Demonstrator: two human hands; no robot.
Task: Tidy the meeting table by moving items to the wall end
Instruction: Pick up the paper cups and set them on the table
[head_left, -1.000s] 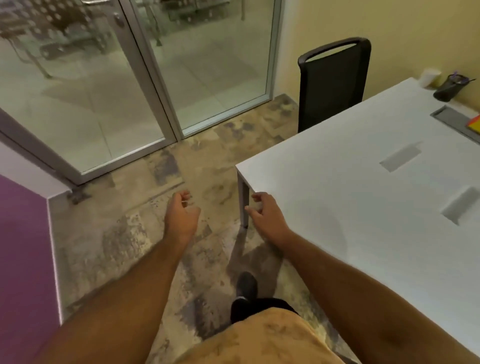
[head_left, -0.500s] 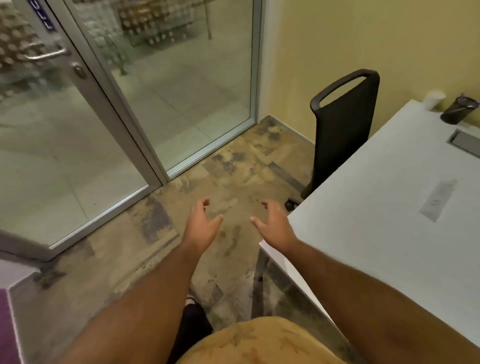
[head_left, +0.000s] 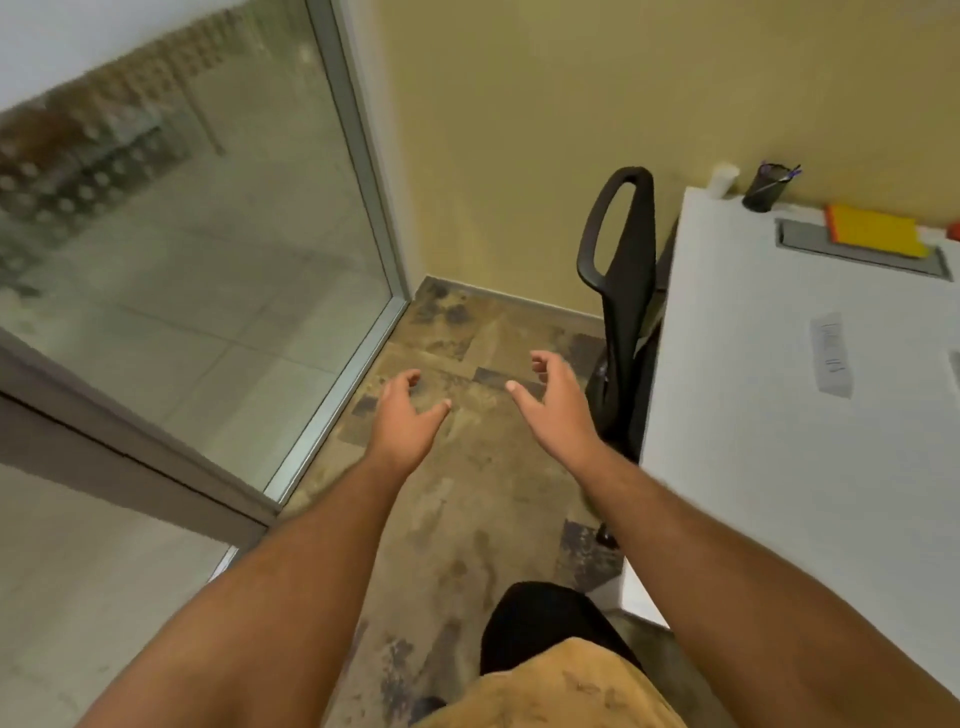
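The white meeting table (head_left: 769, 415) fills the right side. At its wall end stand a white cup (head_left: 723, 179), a black pen holder (head_left: 764, 188) with pens, and a yellow and orange pad (head_left: 875, 236) lying partly over a grey cable hatch (head_left: 800, 239). My left hand (head_left: 402, 415) and my right hand (head_left: 558, 397) hang in the air over the floor, left of the table, fingers loosely curled, holding nothing. Neither hand touches the table.
A black chair (head_left: 626, 291) stands tucked against the table's left side, just right of my right hand. A glass wall and door frame (head_left: 363, 208) run along the left. A yellow wall (head_left: 571, 104) lies ahead. Patterned floor stretches between.
My right hand has left the table's corner. Both hands have risen in front of me as I walk along the table's side toward the yellow wall; the chair is nearer.
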